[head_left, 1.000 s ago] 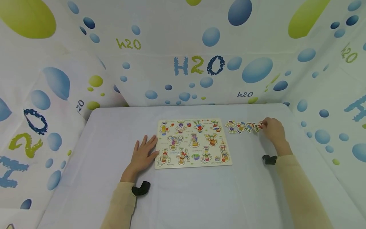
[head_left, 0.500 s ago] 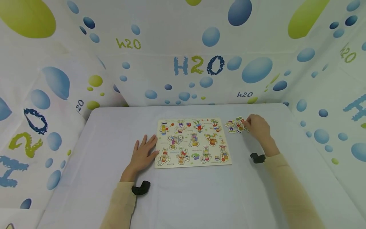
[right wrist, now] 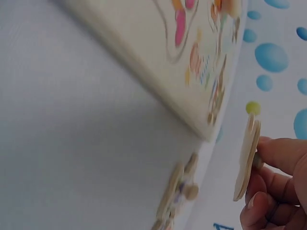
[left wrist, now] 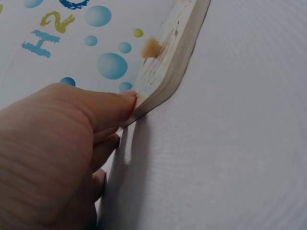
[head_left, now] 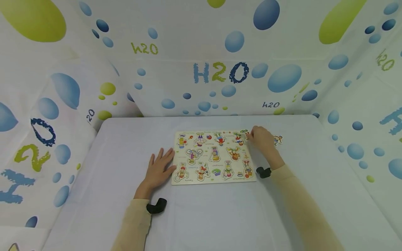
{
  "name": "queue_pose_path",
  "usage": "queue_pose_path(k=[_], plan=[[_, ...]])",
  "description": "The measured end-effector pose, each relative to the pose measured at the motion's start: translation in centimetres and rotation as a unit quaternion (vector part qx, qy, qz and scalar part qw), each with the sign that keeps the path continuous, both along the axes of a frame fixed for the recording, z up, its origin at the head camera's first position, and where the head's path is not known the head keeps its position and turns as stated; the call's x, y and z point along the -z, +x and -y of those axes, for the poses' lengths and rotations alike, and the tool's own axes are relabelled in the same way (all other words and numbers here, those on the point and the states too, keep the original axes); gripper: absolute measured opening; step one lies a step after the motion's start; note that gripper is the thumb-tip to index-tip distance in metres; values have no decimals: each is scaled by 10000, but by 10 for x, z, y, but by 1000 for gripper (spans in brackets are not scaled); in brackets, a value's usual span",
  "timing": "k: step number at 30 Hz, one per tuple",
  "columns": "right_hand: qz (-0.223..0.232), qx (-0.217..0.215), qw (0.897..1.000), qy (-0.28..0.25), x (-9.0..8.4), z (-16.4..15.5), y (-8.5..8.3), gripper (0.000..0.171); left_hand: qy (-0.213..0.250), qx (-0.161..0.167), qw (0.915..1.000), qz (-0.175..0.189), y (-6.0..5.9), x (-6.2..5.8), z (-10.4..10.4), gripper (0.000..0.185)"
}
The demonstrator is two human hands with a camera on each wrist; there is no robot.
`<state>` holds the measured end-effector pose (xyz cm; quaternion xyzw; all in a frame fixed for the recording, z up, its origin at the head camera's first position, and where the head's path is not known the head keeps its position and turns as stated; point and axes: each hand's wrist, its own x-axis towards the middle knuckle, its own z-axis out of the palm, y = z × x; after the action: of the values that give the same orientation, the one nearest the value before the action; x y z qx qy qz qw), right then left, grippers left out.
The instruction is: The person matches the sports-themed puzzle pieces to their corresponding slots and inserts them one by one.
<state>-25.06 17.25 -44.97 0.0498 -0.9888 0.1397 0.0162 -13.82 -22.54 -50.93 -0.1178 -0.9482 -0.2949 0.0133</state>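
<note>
My left hand [head_left: 158,170] lies with spread fingers at the left edge of the wooden puzzle board [head_left: 204,177]; in the left wrist view, its thumb [left wrist: 112,109] touches the board's edge near a corner. Above the board's far right corner, my right hand [head_left: 263,140] pinches a figure-shaped puzzle piece [right wrist: 247,160] by its small knob. That piece is seen nearly edge-on in the right wrist view. Loose puzzle pieces [right wrist: 173,189] lie on the table beyond the board's right side. One puzzle piece [head_left: 277,140] shows past the right hand, which hides the others in the head view.
A white cloth covers the table [head_left: 213,216]. Behind it rises a white curtain [head_left: 176,83] with blue and green drops. Several cartoon figures sit in the board's cut-outs. Each wrist wears a black camera, such as the right camera [head_left: 263,172].
My right hand has moved left from the row of loose pieces to the board's far right corner, carrying a puzzle piece. My left hand has stayed at the board's left edge.
</note>
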Motion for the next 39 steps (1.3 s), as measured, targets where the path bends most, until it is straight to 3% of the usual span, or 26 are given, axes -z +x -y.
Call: queue_pose_path(k=[6, 20, 33, 39], plan=[[258, 120, 9996, 59, 7, 17, -4, 31, 59, 8, 9999, -157, 1, 1, -1, 61], [351, 60, 9993, 109, 9, 37, -6, 33, 38, -4, 10000, 27, -1, 2, 0, 62], [1064, 214, 9941, 88, 15, 41, -12, 37, 13, -5, 10000, 27, -1, 4, 0, 63], [1163, 164, 9931, 59, 20, 41, -15, 40, 41, -10, 10000, 70, -1, 3, 0, 63]])
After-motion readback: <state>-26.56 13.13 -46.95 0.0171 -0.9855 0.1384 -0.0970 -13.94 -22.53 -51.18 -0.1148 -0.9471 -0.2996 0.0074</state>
